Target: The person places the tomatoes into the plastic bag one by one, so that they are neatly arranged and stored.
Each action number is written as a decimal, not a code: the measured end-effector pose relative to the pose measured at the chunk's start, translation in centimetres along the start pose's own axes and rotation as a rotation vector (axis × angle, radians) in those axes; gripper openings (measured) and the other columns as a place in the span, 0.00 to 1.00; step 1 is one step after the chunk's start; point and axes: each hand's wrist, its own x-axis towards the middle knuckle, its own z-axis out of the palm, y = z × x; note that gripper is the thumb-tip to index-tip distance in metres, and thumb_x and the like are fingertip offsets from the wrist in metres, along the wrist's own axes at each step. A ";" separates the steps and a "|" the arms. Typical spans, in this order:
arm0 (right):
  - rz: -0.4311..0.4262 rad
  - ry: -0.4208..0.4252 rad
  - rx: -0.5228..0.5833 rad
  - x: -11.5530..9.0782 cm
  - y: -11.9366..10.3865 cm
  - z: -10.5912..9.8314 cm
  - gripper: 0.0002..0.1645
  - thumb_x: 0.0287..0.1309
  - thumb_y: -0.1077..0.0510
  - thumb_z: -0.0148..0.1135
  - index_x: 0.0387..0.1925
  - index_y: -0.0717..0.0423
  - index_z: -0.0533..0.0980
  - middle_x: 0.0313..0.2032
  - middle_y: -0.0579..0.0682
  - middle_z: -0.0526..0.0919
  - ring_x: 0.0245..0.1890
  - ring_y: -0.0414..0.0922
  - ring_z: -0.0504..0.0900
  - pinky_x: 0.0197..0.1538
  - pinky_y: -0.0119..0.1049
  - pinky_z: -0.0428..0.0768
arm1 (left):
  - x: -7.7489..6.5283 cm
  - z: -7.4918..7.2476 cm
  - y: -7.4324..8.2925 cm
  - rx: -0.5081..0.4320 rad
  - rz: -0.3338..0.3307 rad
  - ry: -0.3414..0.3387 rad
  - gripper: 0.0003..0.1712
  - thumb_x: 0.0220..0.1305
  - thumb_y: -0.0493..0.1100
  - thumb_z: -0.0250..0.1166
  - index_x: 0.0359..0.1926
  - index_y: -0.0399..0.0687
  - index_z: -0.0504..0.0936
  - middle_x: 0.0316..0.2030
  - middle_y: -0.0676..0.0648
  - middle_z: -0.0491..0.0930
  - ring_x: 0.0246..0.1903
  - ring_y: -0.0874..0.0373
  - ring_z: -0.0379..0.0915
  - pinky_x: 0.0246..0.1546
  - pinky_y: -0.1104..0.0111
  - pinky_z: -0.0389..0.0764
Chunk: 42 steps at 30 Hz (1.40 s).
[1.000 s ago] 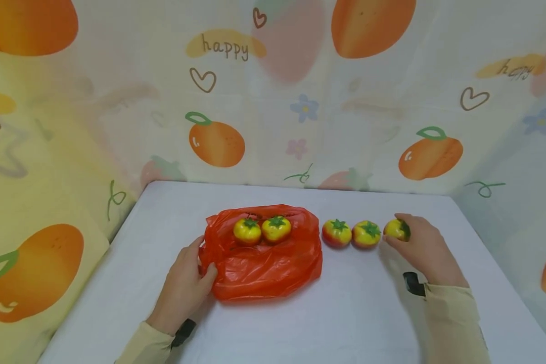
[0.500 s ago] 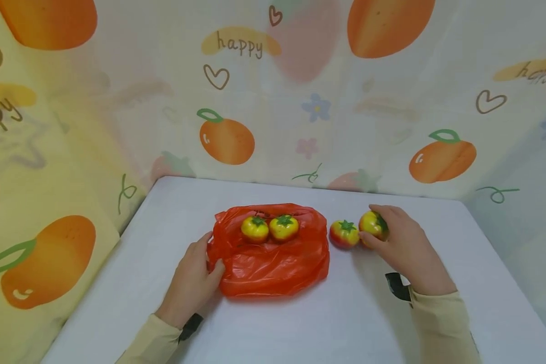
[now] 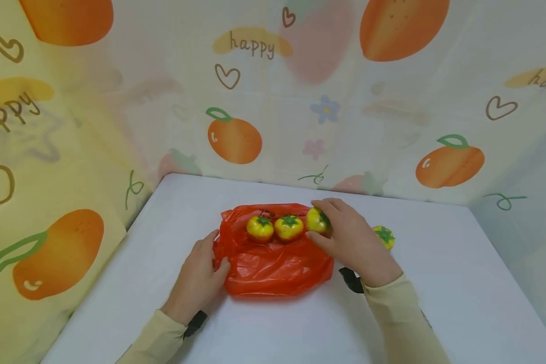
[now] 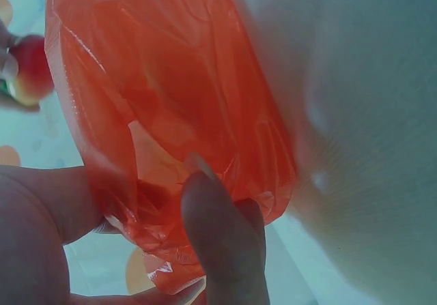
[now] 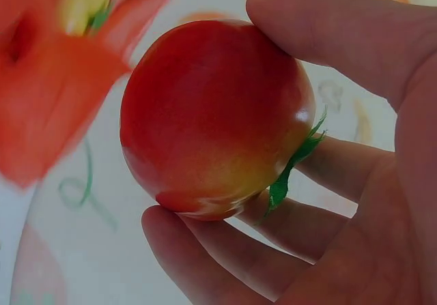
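Note:
A red plastic bag (image 3: 273, 270) lies on the white table with its opening toward the back. My left hand (image 3: 197, 280) pinches its left edge, the thumb (image 4: 218, 237) pressing the film on the near side. Between the thumb and fingers of my right hand (image 3: 352, 240) is a red-and-yellow tomato (image 5: 212, 121) with a green leafy top, at the bag's back right edge in the head view. Two similar tomatoes, a left one (image 3: 260, 229) and a right one (image 3: 288, 228), sit side by side at the bag's opening.
Another tomato (image 3: 384, 236) stands on the white table (image 3: 441, 283) just right of my right hand, partly covered by it. A fruit-printed cloth (image 3: 264, 116) hangs behind the table and along both sides.
My right hand has carried its tomato leftward, past the tomatoes on the table, to the bag's right edge. The left hand keeps its hold. The head view has shifted slightly.

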 end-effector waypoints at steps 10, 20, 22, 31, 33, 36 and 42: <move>-0.139 -0.073 0.004 1.3 -5.8 3.2 0.41 0.65 0.42 0.76 0.75 0.46 0.73 0.68 0.48 0.78 0.65 0.48 0.80 0.67 0.48 0.85 | -0.3 0.1 0.0 -0.004 0.055 0.046 0.41 0.72 0.41 0.65 0.81 0.34 0.62 0.59 0.35 0.78 0.43 0.51 0.74 0.47 0.59 0.88; -0.175 -0.197 -0.006 2.3 -8.2 7.4 0.41 0.65 0.42 0.75 0.76 0.46 0.73 0.72 0.50 0.77 0.70 0.48 0.78 0.68 0.50 0.84 | -0.3 0.1 -0.2 -0.005 0.066 0.042 0.42 0.72 0.41 0.66 0.81 0.35 0.61 0.63 0.34 0.77 0.46 0.48 0.77 0.53 0.52 0.90; -0.173 -0.215 -0.015 2.5 -8.3 8.3 0.40 0.65 0.42 0.75 0.75 0.46 0.74 0.70 0.50 0.79 0.67 0.48 0.80 0.67 0.50 0.85 | -0.3 0.2 -0.2 -0.007 0.060 0.041 0.43 0.72 0.42 0.67 0.81 0.36 0.61 0.63 0.34 0.77 0.47 0.48 0.78 0.54 0.51 0.90; -0.172 -0.258 -0.056 2.7 -8.3 10.7 0.39 0.65 0.42 0.75 0.74 0.45 0.75 0.65 0.48 0.81 0.63 0.45 0.81 0.64 0.49 0.87 | -0.2 0.5 -0.1 0.008 0.029 0.035 0.44 0.72 0.44 0.68 0.82 0.38 0.60 0.66 0.34 0.75 0.53 0.46 0.80 0.58 0.49 0.89; -0.176 -0.259 -0.065 2.6 -8.4 10.9 0.39 0.64 0.42 0.76 0.73 0.45 0.75 0.65 0.48 0.82 0.62 0.45 0.81 0.64 0.48 0.87 | -0.3 0.5 0.0 0.010 0.030 0.035 0.44 0.72 0.44 0.68 0.82 0.39 0.60 0.66 0.34 0.75 0.53 0.46 0.81 0.57 0.50 0.89; -0.178 -0.271 -0.067 2.6 -8.6 11.2 0.38 0.64 0.43 0.76 0.73 0.45 0.76 0.64 0.48 0.82 0.61 0.44 0.81 0.64 0.47 0.87 | -0.3 0.5 -0.1 0.014 0.036 0.039 0.44 0.71 0.44 0.68 0.82 0.38 0.61 0.65 0.34 0.76 0.50 0.47 0.80 0.56 0.50 0.90; -0.170 -0.296 -0.069 2.7 -8.6 11.9 0.38 0.63 0.44 0.78 0.72 0.45 0.77 0.62 0.47 0.83 0.60 0.44 0.81 0.64 0.45 0.87 | -0.4 0.4 -0.1 0.019 0.041 0.042 0.44 0.71 0.43 0.67 0.82 0.38 0.61 0.64 0.34 0.76 0.50 0.47 0.81 0.56 0.50 0.90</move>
